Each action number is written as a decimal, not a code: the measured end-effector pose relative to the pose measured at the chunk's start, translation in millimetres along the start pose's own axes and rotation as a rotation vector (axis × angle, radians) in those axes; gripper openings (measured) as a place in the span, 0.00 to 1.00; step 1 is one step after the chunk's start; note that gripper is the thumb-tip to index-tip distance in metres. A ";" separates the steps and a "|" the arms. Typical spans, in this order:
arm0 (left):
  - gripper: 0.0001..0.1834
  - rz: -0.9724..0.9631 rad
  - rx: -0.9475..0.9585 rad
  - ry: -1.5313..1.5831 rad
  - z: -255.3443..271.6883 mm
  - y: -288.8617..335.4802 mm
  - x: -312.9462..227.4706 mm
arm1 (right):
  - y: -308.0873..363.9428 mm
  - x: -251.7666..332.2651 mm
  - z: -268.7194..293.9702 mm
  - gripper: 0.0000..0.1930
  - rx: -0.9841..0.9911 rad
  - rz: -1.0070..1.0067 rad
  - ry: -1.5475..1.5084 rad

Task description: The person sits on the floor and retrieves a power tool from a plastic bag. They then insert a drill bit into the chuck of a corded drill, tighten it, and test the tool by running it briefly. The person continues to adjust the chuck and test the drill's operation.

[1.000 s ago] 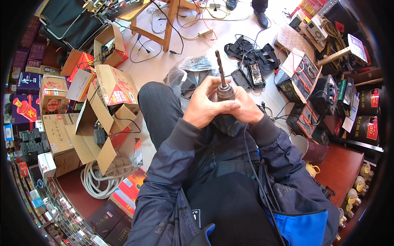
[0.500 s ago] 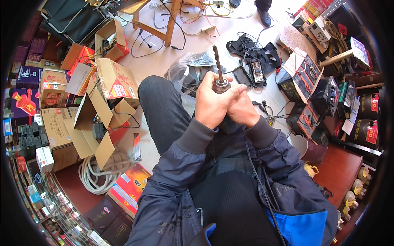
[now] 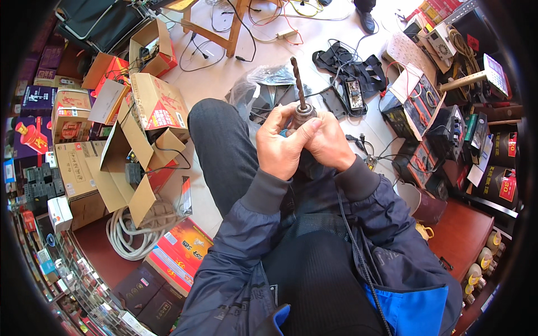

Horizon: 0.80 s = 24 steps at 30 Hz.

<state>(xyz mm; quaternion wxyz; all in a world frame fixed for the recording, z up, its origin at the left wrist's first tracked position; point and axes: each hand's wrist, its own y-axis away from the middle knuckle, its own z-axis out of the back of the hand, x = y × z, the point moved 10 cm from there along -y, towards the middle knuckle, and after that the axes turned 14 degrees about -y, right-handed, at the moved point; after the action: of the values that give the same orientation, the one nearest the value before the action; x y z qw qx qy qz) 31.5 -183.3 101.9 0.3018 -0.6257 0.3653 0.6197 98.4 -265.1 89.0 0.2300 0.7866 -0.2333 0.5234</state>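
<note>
In front of my knees I hold a power drill upright, its metal chuck (image 3: 304,113) up and a long twist bit (image 3: 297,81) standing out of it, tilted slightly left. My left hand (image 3: 276,147) curls round the chuck's left side, fingers behind it. From the right, my right hand (image 3: 332,141) wraps the chuck, its thumb across the front. A bit of the drill's teal body shows between the hands; most of it is hidden beneath them. The drill's dark cord (image 3: 348,229) runs down over my lap.
Open cardboard boxes (image 3: 159,103) and a coiled grey hose (image 3: 131,238) lie at left. Beyond my hands are a clear plastic bag (image 3: 263,84), black straps (image 3: 342,61) and loose cables. A wooden stool (image 3: 224,42) stands farther off, near another person's shoe (image 3: 366,22). Electrical equipment (image 3: 412,106) crowds the right.
My left hand has slid left and down from around the chuck, so more of the chuck shows. My right thumb now lies across its front. The bit stays nearly in place.
</note>
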 end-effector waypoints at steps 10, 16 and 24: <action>0.41 0.096 0.272 0.243 -23.1 -28.9 34.8 | -7.8 -6.1 43.4 0.06 -0.056 -0.065 -0.187; 0.47 -0.035 0.432 -0.268 -62.9 -22.1 36.2 | 0.5 11.5 83.3 0.14 -0.219 0.078 0.072; 0.23 0.043 0.556 -0.087 -83.4 -41.8 37.5 | 2.9 19.2 90.6 0.30 0.052 -0.068 -0.135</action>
<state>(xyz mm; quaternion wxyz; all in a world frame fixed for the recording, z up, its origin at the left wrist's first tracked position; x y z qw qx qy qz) 111.2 -232.7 65.6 0.4639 -0.4838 0.5213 0.5283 168.1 -324.7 75.8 0.2107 0.8333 -0.2078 0.4670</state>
